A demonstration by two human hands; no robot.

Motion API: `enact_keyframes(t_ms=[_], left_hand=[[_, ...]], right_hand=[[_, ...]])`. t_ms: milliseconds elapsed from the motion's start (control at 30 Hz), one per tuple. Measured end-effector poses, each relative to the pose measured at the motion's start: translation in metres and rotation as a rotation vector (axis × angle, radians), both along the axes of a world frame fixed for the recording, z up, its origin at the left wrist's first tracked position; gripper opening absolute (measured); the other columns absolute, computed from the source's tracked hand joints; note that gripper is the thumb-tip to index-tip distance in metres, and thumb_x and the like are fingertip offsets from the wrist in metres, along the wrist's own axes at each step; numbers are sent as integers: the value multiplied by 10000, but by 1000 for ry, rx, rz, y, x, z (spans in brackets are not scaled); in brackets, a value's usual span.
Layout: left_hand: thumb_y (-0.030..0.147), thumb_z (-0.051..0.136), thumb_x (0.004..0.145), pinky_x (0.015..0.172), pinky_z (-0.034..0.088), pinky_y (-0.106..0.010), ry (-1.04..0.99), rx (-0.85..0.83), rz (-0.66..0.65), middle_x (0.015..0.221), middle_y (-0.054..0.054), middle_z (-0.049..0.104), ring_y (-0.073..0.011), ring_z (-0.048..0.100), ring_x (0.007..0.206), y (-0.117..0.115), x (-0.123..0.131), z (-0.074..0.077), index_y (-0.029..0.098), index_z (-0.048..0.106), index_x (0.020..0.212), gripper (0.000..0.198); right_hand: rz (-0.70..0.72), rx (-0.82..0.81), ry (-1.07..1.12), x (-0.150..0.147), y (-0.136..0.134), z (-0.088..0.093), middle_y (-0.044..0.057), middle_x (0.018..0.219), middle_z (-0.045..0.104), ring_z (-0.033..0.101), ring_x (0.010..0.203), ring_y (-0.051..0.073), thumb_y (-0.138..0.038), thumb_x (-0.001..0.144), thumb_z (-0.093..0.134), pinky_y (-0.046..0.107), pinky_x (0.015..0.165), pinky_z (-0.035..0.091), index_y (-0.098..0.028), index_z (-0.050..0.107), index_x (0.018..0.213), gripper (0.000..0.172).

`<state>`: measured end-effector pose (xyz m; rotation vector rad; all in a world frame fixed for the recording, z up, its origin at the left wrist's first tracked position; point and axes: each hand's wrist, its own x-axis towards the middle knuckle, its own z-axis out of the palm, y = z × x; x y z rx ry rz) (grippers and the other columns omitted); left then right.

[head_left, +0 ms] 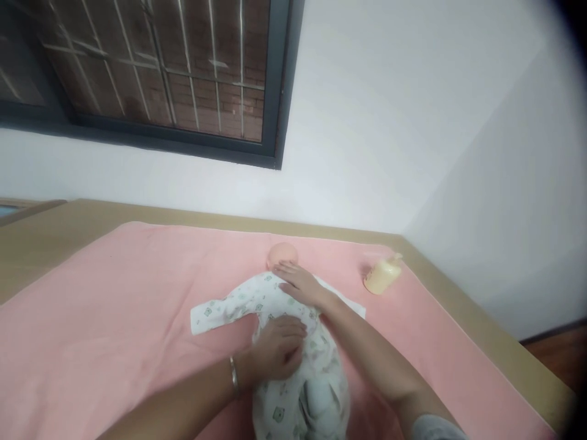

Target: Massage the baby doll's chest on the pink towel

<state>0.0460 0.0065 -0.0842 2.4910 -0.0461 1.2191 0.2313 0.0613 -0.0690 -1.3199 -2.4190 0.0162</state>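
Note:
A doll point(282, 252) with a smooth bald head lies on its back, its head toward the wall. It wears a white romper point(243, 299) with small printed animal figures, one sleeve stretched out to the left. My right hand point(300, 283) lies flat across the top of the chest, its fingertips at the doll's chin and neck. Lower down, on the romper's front, my left hand point(279, 347) rests with bent fingers and the thumb tucked near them, closed on the cloth. My right forearm covers part of the other sleeve. The romper's lower part looks bunched.
A pink mat point(137, 293) covers most of the wooden surface point(468, 318). On the mat to the right stands a pale yellow pump bottle point(381, 276). Behind are a white wall point(348, 153) and a dark-framed window point(275, 91) with bars.

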Motion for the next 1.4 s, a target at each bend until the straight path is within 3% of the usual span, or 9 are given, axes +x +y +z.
enact_keyframes(t_ms=[200,333,500,633,767,933,1067,1267,1400], left_hand=[[145,457,771,735,523,-348,5,-32,4,685,-57,619,-186,617,750,0,5,-7,190,507,677,116],[158,460,794,771,521,-359,22,-41,22,734,-74,635,-196,619,804,0,4,-7,185,533,687,132],[121,454,777,828,515,-378,37,-28,-6,782,-72,658,-194,621,843,-1,2,0,179,552,722,127],[114,466,757,826,515,-361,34,-37,-25,774,-67,661,-186,625,832,0,3,-1,176,547,710,113],[131,473,765,783,519,-343,12,-57,-11,761,-70,659,-193,635,817,1,2,-4,179,561,736,104],[130,483,781,808,520,-351,-15,-33,3,793,-84,671,-206,647,855,2,1,-3,176,573,787,102],[97,468,775,853,509,-360,69,-12,-1,786,-64,671,-193,637,863,0,0,0,179,565,738,132],[114,455,826,897,489,-351,139,-88,40,889,-52,680,-182,610,933,-1,-1,3,189,596,786,164],[154,393,890,875,495,-327,121,-281,159,968,-54,670,-160,602,939,8,2,2,198,618,916,231]], right_hand=[[2,45,-39,3,-41,-8,111,1514,265,162,1415,251,-346,965,401,515,1136,161,-179,365,1439,504],[106,8,-125,-17,-19,14,37,1464,386,270,1380,227,-334,960,437,478,1144,146,-264,541,1310,372],[47,-37,14,0,8,13,70,1419,447,348,1343,189,-410,975,407,399,1136,225,-203,467,1378,457],[-69,-6,72,18,-18,-4,109,1498,302,244,1394,216,-427,986,356,449,1137,216,-169,328,1459,540],[32,18,-54,0,-39,1,92,1514,273,175,1413,241,-409,950,442,481,1151,134,-183,400,1420,523],[99,-6,-121,-28,-7,18,33,1412,461,337,1344,208,-368,949,465,439,1147,153,-249,553,1289,371],[17,-14,-53,-18,7,14,52,1405,468,378,1321,200,-378,970,422,419,1133,202,-224,526,1317,393],[-169,28,81,9,-47,-14,121,1521,239,174,1413,238,-376,992,327,485,1139,166,-141,306,1462,526],[-93,1,315,14,-74,-20,79,1453,395,252,1391,221,-375,985,350,461,1118,255,-202,488,1357,433]])
